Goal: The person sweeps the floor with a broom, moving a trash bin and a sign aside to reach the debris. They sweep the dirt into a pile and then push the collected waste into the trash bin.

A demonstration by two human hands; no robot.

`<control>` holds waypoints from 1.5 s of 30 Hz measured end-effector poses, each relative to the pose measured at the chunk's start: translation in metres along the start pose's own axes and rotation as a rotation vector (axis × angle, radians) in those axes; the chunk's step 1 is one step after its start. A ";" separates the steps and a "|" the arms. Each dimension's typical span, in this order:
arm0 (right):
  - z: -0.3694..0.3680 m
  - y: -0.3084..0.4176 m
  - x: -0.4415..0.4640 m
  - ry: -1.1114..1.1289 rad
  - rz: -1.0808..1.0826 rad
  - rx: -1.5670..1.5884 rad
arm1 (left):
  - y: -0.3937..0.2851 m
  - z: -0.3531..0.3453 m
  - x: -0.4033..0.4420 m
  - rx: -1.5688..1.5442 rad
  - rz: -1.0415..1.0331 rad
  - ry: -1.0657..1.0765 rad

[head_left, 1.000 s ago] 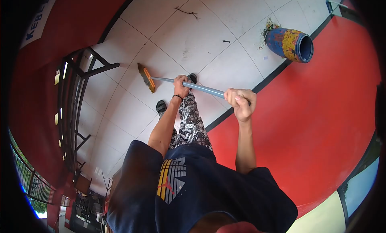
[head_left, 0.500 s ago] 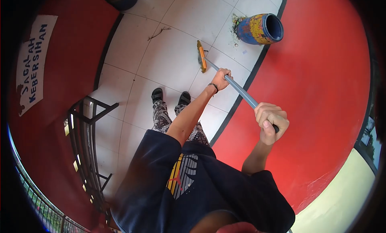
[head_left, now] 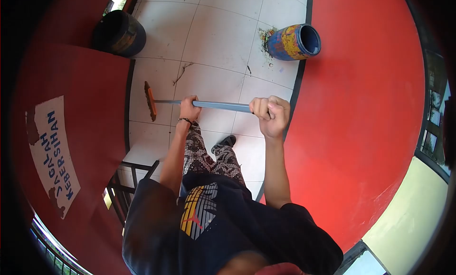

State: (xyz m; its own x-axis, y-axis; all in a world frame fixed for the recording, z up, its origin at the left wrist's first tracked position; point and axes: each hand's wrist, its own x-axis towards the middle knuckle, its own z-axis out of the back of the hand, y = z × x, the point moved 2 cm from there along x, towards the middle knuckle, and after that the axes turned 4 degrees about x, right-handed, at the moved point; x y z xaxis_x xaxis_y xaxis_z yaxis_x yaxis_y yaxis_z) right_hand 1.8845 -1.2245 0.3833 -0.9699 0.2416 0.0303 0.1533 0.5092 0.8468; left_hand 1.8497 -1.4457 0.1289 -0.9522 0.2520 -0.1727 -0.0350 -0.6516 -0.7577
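Note:
A broom (head_left: 223, 106) with a grey handle lies across the view, almost level. My left hand (head_left: 190, 109), with a dark bracelet at the wrist, is wrapped round the lower part of the handle. Near its top end my right hand (head_left: 271, 115) is closed in a fist round it, hiding the tip. The orange broom head (head_left: 150, 101) with dark bristles is over the white tiles at the left, close to the red wall's dark skirting. Whether the bristles touch the floor I cannot tell. A dry twig (head_left: 182, 73) lies on the tiles beyond the broom.
A blue and yellow barrel (head_left: 288, 42) stands at the right wall, with litter (head_left: 267, 43) scattered beside it. Another dark blue barrel (head_left: 121, 33) is at the left wall. A dark metal bench (head_left: 137, 173) stands at the lower left, below a painted sign (head_left: 53, 156).
The broom head has swung from the middle of the floor to the left wall. Both hands have moved left with the handle, now nearly level. The view has turned and moved forward.

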 end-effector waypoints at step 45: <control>0.277 0.030 0.131 -0.873 0.051 -0.379 | -0.204 -0.299 0.444 0.376 -0.679 0.613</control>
State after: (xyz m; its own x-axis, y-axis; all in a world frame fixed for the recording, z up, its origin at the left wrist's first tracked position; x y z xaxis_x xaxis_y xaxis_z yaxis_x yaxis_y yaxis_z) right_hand 1.8146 -0.9489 0.2653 -0.4563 0.8659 -0.2051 -0.0288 0.2160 0.9760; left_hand 1.5251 -0.9866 0.0187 -0.3759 0.9141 -0.1519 -0.7107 -0.3896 -0.5858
